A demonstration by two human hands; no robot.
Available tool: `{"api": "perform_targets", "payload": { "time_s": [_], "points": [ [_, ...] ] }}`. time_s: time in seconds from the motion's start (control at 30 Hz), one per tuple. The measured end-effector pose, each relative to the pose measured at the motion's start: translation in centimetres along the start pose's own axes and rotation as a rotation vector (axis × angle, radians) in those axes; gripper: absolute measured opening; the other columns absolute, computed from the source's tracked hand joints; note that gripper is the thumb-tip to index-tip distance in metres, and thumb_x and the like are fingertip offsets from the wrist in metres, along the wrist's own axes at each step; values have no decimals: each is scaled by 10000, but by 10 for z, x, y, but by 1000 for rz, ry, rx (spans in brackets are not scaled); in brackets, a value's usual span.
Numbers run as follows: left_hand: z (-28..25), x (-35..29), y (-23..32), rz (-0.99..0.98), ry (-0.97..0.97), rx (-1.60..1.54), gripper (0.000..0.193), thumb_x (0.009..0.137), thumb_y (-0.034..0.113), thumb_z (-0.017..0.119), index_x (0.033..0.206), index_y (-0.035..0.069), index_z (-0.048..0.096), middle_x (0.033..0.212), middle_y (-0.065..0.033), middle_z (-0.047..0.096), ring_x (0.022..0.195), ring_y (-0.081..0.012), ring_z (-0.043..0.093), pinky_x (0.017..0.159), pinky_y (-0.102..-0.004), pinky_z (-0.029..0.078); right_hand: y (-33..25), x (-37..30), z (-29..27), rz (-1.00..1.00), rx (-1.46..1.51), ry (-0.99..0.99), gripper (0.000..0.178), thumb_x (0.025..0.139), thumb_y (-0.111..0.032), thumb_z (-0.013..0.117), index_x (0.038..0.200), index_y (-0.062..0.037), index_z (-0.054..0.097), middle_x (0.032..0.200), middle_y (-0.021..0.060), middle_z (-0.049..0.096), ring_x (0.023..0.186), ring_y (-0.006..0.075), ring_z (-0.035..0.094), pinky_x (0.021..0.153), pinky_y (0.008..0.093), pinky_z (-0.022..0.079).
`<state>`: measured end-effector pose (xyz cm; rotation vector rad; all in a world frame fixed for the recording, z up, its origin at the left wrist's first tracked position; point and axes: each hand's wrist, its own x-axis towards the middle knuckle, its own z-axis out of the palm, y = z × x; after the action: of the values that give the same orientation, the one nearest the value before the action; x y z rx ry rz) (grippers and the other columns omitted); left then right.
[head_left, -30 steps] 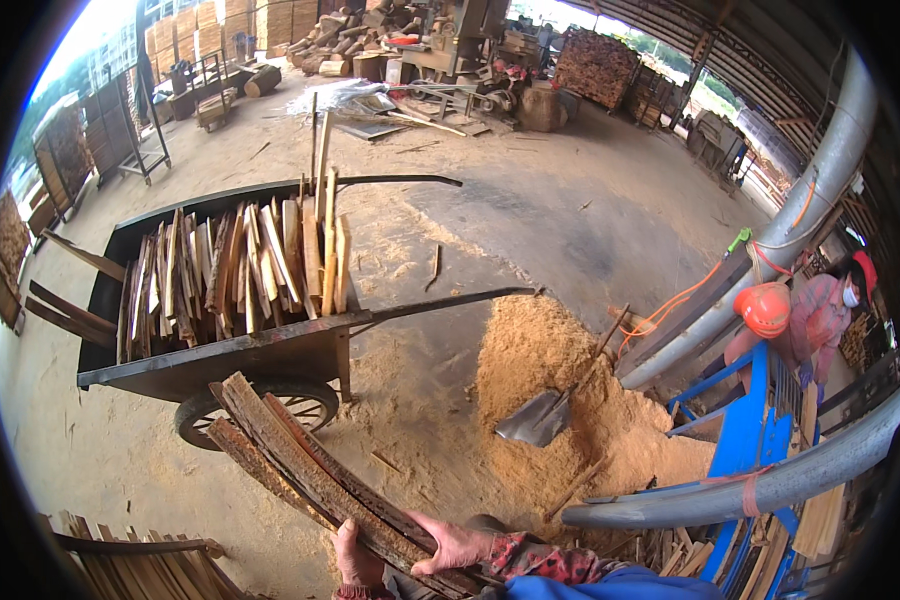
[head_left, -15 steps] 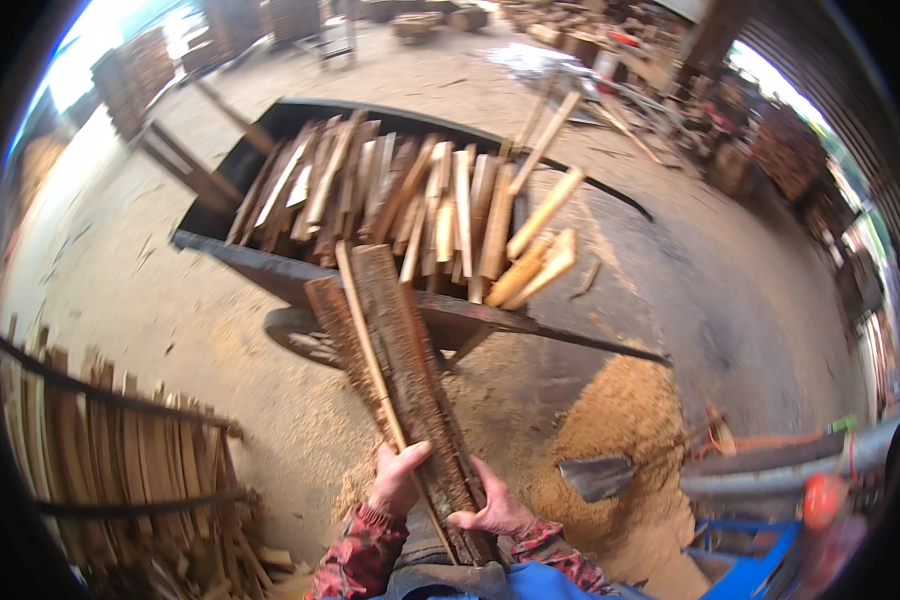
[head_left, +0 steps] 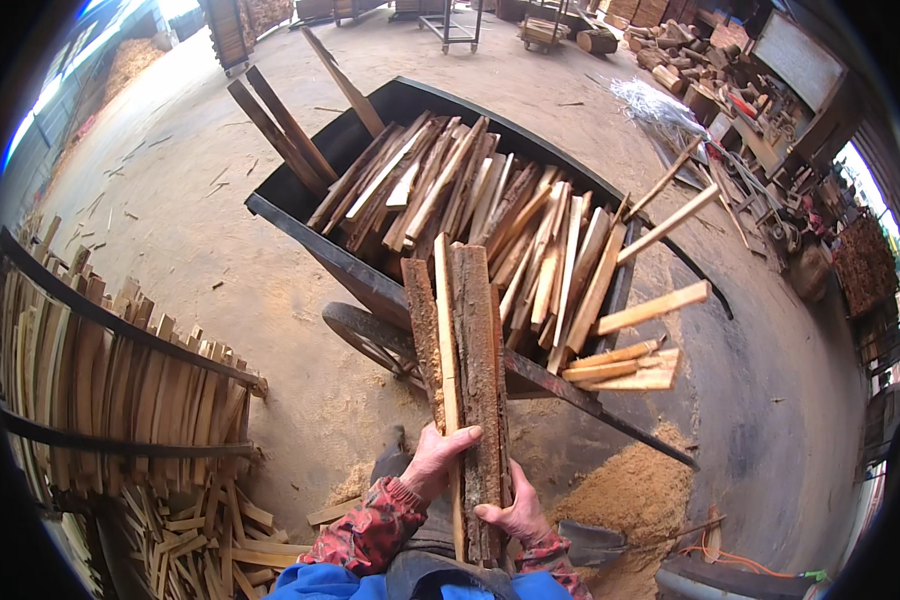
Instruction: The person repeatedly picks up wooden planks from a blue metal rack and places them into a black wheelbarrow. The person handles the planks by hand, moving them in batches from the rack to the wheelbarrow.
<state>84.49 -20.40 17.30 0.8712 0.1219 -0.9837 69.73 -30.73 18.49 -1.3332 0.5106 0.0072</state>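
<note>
Both hands are closed around a small bundle of long wood strips [head_left: 482, 380], some with rough bark and one pale and narrow. My left hand [head_left: 437, 458] grips its left side, thumb laid across the front. Lower on the right edge, my right hand [head_left: 518, 508] clasps the bundle, thumb in front and fingers hidden behind. The far ends of the strips reach up in front of the near side of a black wheelbarrow [head_left: 355, 275]. Inside it lies a heap of split wood pieces [head_left: 490, 200], with several paler ones sticking out at the right.
At the left, a rack with black curved bars [head_left: 120, 325] holds upright strips, with loose offcuts [head_left: 205, 540] below. A sawdust pile [head_left: 635, 490] and a shovel blade [head_left: 588, 543] lie at the right. Logs [head_left: 675, 70] are heaped at the far right.
My view has swung left, so the wheelbarrow appears farther right. The bundle now points more upright. Both hands keep their hold on it.
</note>
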Motion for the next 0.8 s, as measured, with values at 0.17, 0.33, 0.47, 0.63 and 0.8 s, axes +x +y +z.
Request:
{"api": "perform_targets", "payload": {
  "time_s": [0.17,0.33,0.47,0.63,0.8],
  "points": [
    [-26,64,76,76,-102,64,462,841,226,720,1197,-9,543,1021,-76,649,891,-168,639,797,-339,543,-41,84,38,-53,-15,39,978,646,-283,860,1404,28,325,1266,128,528,1162,203,522,1011,346,414],
    [-41,131,204,136,-197,187,430,846,312,726,1107,0,586,943,-28,618,806,-96,581,714,-279,509,-76,196,94,-239,-122,128,890,662,-318,816,1361,17,377,1246,121,542,1110,215,554,973,345,443],
    [-53,193,312,181,-246,346,380,848,379,717,981,36,622,832,23,598,721,-63,558,641,-249,491,-132,289,150,-304,-4,142,821,714,-278,797,1335,50,373,1192,134,561,1060,212,575,930,334,472],
    [-97,289,444,279,-184,549,612,867,573,610,1054,-9,643,882,-62,659,752,-128,609,672,-297,505,-178,434,216,-345,206,65,828,734,-376,812,1303,41,378,1207,157,565,1071,218,587,943,344,473],
    [-151,351,494,589,341,1418,705,816,538,678,1116,-85,542,963,-216,655,935,-274,651,817,-369,511,-129,555,209,-402,-473,221,904,796,-446,759,1381,105,345,1291,237,517,1124,268,564,935,346,484]
  ]
}}
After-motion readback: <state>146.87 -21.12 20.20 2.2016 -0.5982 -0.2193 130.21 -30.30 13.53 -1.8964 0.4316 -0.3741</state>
